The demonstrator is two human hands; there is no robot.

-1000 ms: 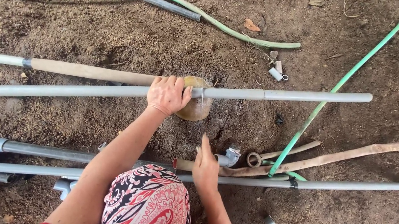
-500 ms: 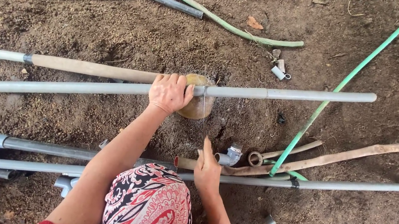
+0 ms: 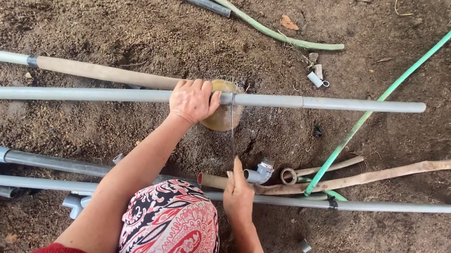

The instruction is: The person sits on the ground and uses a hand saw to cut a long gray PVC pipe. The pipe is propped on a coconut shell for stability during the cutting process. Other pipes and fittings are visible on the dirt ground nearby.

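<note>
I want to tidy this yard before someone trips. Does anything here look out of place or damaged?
Yes. Small cut grey pipe offcuts lie scattered loose on the bare soil, and the thin green hose crosses over the long grey plastic pipe held by the left hand.

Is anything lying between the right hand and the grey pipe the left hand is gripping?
Nothing solid. The left hand grips the grey pipe over a round tan object. Between the pipe and the right hand there is only bare soil and what looks like a thin blade running from the hand up to the pipe.
</note>
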